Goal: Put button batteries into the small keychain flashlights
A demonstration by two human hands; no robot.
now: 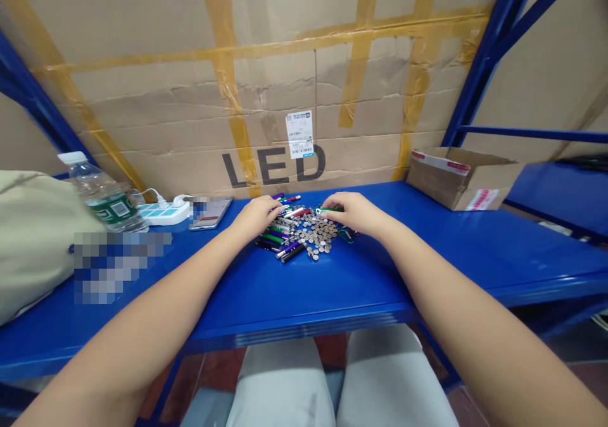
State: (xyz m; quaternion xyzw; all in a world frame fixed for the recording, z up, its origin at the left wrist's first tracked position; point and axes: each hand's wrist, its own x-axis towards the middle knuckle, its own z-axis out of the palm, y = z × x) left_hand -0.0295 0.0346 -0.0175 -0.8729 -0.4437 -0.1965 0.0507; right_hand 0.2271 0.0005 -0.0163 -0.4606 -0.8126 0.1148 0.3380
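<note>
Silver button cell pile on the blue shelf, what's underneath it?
The heap of small round silver button cells sits on the blue metal shelf, beside slim coloured pen-shaped tubes. Its discs hide whatever lies directly beneath; only shelf shows at its front edge.

We had a loose heap of silver button cells, flat & overlapping, w/ slim metal pens in red, green, purple & black lying side by side along its L edge, green carabiners at its R edge.
</note>
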